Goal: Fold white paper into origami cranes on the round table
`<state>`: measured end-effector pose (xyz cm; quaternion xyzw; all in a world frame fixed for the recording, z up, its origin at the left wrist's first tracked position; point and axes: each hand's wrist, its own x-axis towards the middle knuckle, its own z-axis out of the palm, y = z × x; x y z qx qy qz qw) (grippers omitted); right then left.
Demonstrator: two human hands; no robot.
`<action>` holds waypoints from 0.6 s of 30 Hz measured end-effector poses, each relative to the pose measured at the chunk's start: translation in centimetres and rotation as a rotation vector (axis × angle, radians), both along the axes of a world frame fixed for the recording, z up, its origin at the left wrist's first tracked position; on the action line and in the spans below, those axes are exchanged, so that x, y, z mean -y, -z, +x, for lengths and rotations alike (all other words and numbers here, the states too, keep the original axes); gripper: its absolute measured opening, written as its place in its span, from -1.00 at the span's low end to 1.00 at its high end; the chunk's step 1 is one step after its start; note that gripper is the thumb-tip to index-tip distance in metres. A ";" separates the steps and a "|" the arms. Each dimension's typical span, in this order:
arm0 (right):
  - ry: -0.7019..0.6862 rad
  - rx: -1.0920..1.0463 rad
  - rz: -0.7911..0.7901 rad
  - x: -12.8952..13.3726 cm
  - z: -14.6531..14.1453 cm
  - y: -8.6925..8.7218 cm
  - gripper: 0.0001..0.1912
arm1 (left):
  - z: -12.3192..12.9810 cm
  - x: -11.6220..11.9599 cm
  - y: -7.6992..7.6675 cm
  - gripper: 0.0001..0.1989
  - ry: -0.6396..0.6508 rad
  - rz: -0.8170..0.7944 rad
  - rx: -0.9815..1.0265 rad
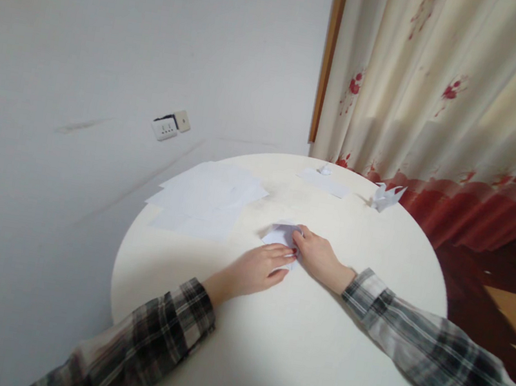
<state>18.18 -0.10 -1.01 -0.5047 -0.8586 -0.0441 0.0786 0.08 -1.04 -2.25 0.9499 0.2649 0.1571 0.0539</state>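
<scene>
A small folded sheet of white paper (277, 232) lies near the middle of the round table, with part of it hidden under my fingers. My left hand (255, 269) rests on its near side, fingers stretched out flat over the paper. At the paper's right edge, my right hand (319, 255) pinches a raised flap between thumb and fingers. The fingertips of both hands are close together there. Farther back on the right stands a folded paper crane (385, 198), apart from both hands.
Several loose white sheets (209, 188) overlap on the left of the white table (220, 370). A small folded paper piece (325, 170) sits by a flat sheet (325, 183) at the back. Beyond are a wall with a socket (165, 129) and a flowered curtain (424, 102).
</scene>
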 end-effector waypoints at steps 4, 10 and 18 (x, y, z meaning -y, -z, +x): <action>0.010 0.012 -0.020 0.0 0.0 0.0 -0.83 | -0.1 0.0 0.1 -0.66 0.003 -0.011 0.011; 0.004 -0.002 0.003 0.0 0.0 0.1 -0.82 | -0.1 0.0 0.1 -0.65 0.002 0.004 0.006; 0.006 0.015 -0.016 -0.1 -0.1 0.1 -0.80 | 0.0 0.1 0.0 -0.66 0.001 0.013 -0.001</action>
